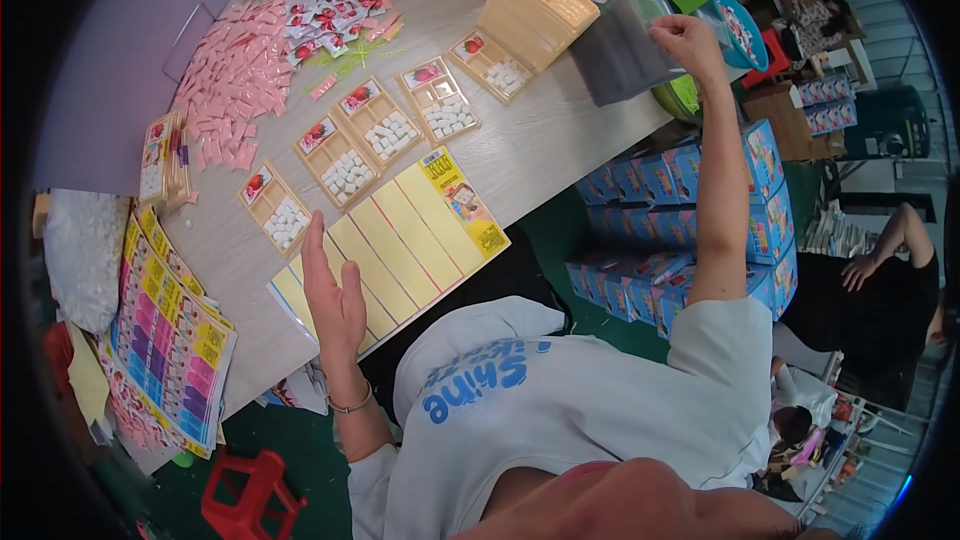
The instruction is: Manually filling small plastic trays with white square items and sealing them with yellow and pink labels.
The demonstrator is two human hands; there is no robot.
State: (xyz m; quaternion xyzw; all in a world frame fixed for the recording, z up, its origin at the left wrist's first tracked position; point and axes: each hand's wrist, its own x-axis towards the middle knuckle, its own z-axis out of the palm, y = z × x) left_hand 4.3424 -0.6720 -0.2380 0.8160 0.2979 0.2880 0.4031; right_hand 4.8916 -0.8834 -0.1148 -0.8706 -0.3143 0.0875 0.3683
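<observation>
My left hand is open, fingers stretched out, at the table's near edge beside a yellow printed card sheet. The nearest tan tray holds small white pieces and a strawberry-printed packet; several similar trays stand in a slanting row, such as the tray with white pieces. Reaching out to the far right, my right hand has its fingers pinched together beside a dark see-through plastic container. What those fingers hold, if anything, I cannot make out. Behind that hand is a blue bowl with white and red contents.
Stacked empty tan trays stand near the container. Pink sachets and strawberry-printed packets are heaped at the back left. Colourful printed sheets lie left. Blue boxes are stacked on the floor right; a red stool stands lower left.
</observation>
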